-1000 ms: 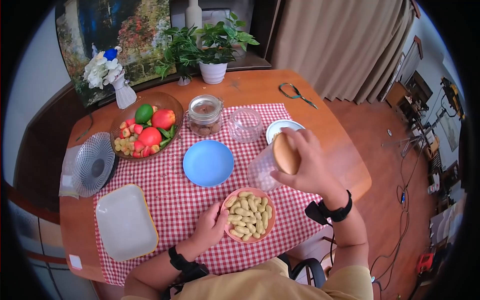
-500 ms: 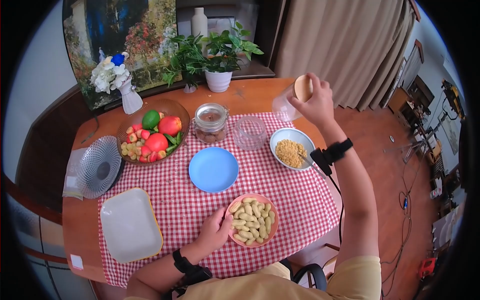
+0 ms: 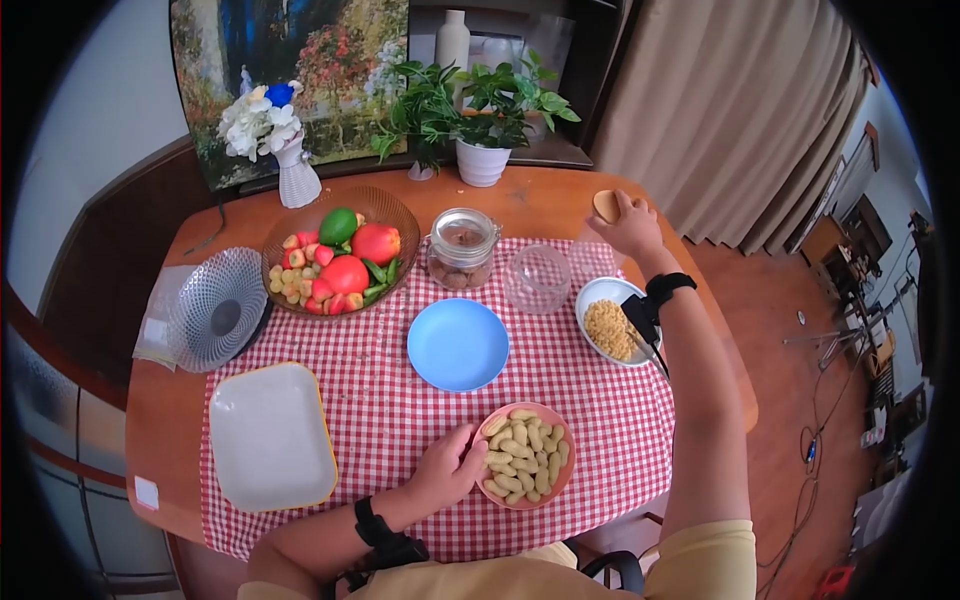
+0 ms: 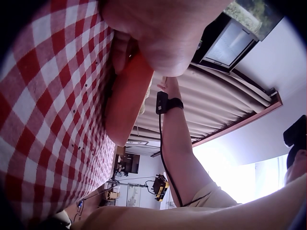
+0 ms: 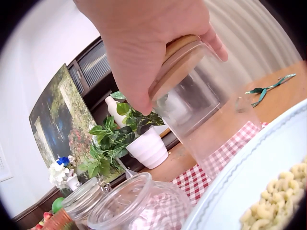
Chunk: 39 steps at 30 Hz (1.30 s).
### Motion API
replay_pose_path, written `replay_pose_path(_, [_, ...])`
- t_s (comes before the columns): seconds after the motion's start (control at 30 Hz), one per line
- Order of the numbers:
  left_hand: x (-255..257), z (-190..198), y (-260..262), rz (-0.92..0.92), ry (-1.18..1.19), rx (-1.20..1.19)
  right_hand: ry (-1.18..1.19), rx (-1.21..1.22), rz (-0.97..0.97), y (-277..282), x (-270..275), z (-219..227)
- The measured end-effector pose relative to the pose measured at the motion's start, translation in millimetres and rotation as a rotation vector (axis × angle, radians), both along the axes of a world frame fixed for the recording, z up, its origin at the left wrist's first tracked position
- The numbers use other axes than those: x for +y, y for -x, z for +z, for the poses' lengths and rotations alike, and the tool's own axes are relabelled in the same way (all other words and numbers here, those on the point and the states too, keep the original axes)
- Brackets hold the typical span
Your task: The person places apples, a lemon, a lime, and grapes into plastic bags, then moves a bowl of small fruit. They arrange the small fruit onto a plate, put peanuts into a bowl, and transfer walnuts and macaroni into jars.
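Observation:
My right hand [image 3: 632, 228] grips a tall clear jar [image 5: 206, 115] by its round wooden lid [image 3: 606, 206], at the back right of the table. Tablecloth and table show through the jar's wall in the right wrist view. Just in front of it is a white bowl [image 3: 592, 295] of small yellow macaroni [image 3: 610, 330] with a spoon handle leaning out. Near the front edge my left hand [image 3: 445, 470] holds a pink bowl [image 4: 127, 100] of unshelled peanuts [image 3: 525, 458], thumb at the rim and fingers low along its outer side.
A blue plate [image 3: 458, 345] lies mid-table on the checked cloth [image 3: 375, 440]. Behind it stand a clasp jar [image 3: 464, 250] and a clear glass bowl [image 3: 538, 279]. Leftward are a fruit bowl [image 3: 275, 215], a grey latticed basket [image 3: 222, 310] and a white tray [image 3: 275, 440].
My right hand has carried the jar from beside the peanut bowl to the back right, uncovering the macaroni bowl. The left hand keeps its hold on the pink bowl.

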<state>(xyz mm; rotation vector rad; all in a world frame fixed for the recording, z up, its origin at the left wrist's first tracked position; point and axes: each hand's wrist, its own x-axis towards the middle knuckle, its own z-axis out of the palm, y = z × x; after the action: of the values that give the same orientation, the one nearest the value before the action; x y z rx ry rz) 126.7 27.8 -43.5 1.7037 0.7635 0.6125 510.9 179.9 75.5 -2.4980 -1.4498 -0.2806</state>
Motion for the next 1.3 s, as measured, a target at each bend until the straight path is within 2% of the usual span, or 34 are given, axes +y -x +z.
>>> replay_pose_path(0.13, [-1.8, 1.1, 0.2, 0.028, -0.018, -0.030, 0.001, -0.028, 0.015, 7.8, -0.2, 4.3])
replay_pose_path(0.2, [-1.2, -1.1, 0.5, 0.033, -0.029, -0.032, 0.021, -0.273, -0.023, 20.9, 2.8, 7.3])
replay_pose_path(0.23, [-0.9, -2.5, 0.5, 0.024, -0.031, -0.029, 0.024, -0.277, -0.018, 27.1, 7.6, 4.0])
replay_pose_path(0.3, [-0.6, -4.3, -0.4, 0.021, -0.033, -0.030, -0.171, -0.333, 0.223, 43.3, 20.6, -5.2])
replay_pose_path(0.37, [-1.0, -5.0, -0.5, 0.024, -0.034, -0.058, -0.072, 0.003, 0.400, 70.4, 30.3, -10.9])
replay_pose_path(0.43, [-1.2, -3.7, -0.3, 0.023, -0.026, -0.067, 0.068, 0.109, 0.398, 111.2, 24.8, -4.7])
replay_pose_path(0.47, [-1.3, -2.8, -0.4, 0.021, -0.017, -0.078, 0.067, 0.111, 0.401, 115.4, 25.8, -7.4])
replay_pose_path(0.53, [-1.3, -1.3, -0.8, 0.020, -0.008, -0.077, 0.371, 0.186, 0.460, 124.0, 28.4, -12.1])
replay_pose_path(0.6, [-0.8, 0.4, 1.2, 0.020, 0.009, -0.081, 0.374, 0.169, 0.443, 121.7, 23.1, -20.4])
replay_pose_path(0.67, [-0.4, 3.5, 1.5, 0.005, -0.008, -0.027, 0.549, -0.017, 0.429, 106.2, 21.7, -34.1])
replay_pose_path(0.73, [-1.0, 4.7, 0.9, 0.014, -0.003, -0.038, 0.509, 0.028, 0.447, 106.2, 16.3, -33.5])
replay_pose_path(0.83, [-0.8, 5.2, 0.7, 0.019, -0.011, -0.046, 0.394, 0.000, 0.351, 104.9, 16.2, -28.0])
replay_pose_path(1.03, [-0.2, 6.5, 1.2, 0.014, -0.006, -0.025, 0.268, -0.157, 0.301, 98.3, 34.3, -40.3])
replay_pose_path(1.1, [-0.5, 5.9, 0.6, 0.011, 0.014, -0.032, -0.067, -0.064, 0.419, 93.0, 55.5, -56.3])
replay_pose_path(1.13, [-0.7, 5.4, 0.4, 0.017, 0.000, -0.043, -0.064, -0.064, 0.420, 106.0, 51.7, -44.8])
replay_pose_path(1.2, [-1.3, 4.4, 1.2, 0.022, -0.009, -0.050, -0.122, 0.513, 0.390, 132.7, 46.5, -26.1])
replay_pose_path(1.23, [-0.6, 4.7, 1.3, 0.015, -0.024, -0.055, -0.120, 0.518, 0.389, 132.8, 55.9, -38.2])
replay_pose_path(1.3, [-0.1, 5.9, 0.9, 0.007, -0.046, -0.060, -0.204, 0.851, 0.361, 126.8, 82.9, -69.9])
